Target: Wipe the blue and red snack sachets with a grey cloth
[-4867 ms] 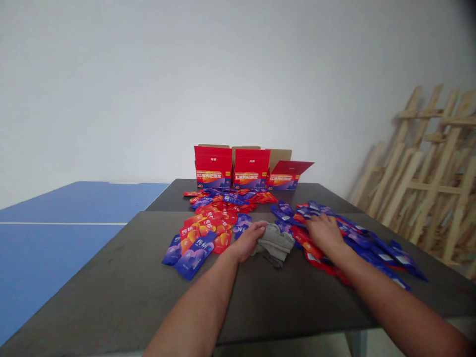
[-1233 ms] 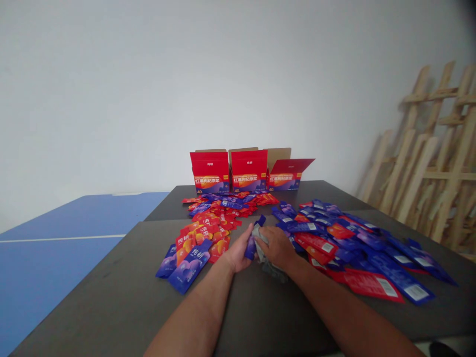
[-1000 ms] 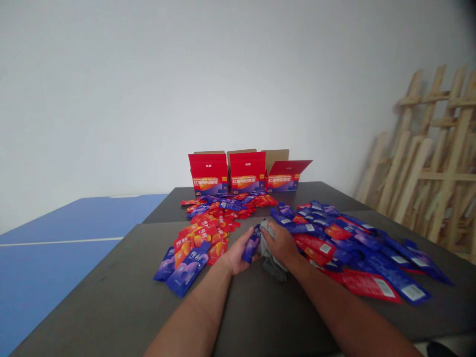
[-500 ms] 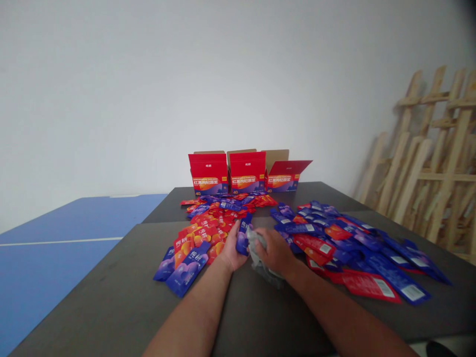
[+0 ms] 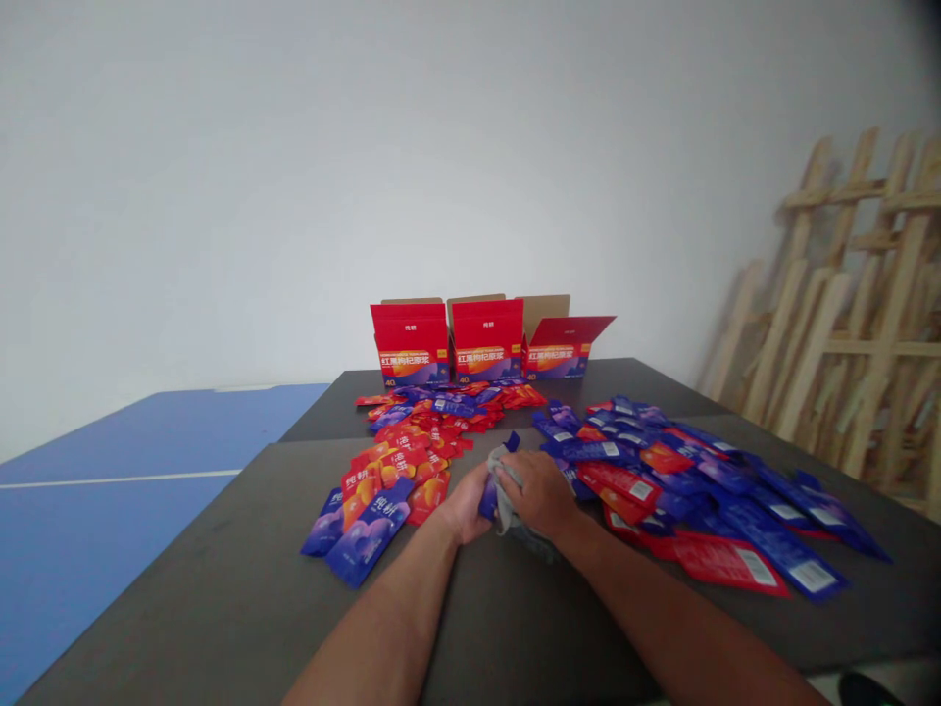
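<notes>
My left hand (image 5: 466, 505) is closed on a blue sachet (image 5: 486, 499), whose top corner sticks out above the fingers. A grey cloth (image 5: 507, 495) is bunched in my right hand (image 5: 540, 492) and pressed over the sachet, covering most of it. Left of my hands lies a pile of red sachets (image 5: 401, 468), with two blue ones (image 5: 369, 532) at its near end. To the right spreads a larger heap of blue and red sachets (image 5: 683, 480), many with white barcode labels upward.
Three open red cartons (image 5: 487, 343) stand in a row at the back of the dark table (image 5: 242, 579). More mixed sachets (image 5: 460, 400) lie before them. A blue table (image 5: 147, 520) adjoins on the left; wooden frames (image 5: 867, 314) lean at the right.
The cloth has moved up and over the blue sachet, hiding the front that showed before. The sachet has tilted to the right. The piles look unchanged.
</notes>
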`<action>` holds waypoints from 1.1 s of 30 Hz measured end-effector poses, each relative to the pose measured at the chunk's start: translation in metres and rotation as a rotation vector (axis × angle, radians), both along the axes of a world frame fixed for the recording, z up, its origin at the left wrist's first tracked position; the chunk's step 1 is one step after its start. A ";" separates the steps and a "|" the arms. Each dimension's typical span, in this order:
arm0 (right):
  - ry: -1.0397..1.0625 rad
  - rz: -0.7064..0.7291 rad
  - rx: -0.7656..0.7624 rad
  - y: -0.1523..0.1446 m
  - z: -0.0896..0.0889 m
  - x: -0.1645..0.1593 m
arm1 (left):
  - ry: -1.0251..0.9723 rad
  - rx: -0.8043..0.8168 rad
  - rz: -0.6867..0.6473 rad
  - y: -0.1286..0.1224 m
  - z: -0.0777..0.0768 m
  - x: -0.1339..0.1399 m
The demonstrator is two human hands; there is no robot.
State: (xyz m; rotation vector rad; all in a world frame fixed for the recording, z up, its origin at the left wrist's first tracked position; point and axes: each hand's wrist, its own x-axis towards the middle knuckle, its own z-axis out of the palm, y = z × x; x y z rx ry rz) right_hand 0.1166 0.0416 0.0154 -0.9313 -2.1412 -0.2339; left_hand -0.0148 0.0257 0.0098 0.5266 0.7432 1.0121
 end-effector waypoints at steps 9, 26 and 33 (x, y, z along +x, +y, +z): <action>0.335 -0.232 -0.292 0.026 -0.003 0.014 | 0.001 0.131 -0.124 0.002 -0.001 -0.005; 0.406 -0.136 -0.234 0.019 0.004 0.020 | -0.396 0.083 0.364 0.016 0.011 -0.023; 0.247 0.040 -0.045 0.007 0.004 0.017 | -0.348 -0.004 0.429 0.016 0.011 -0.023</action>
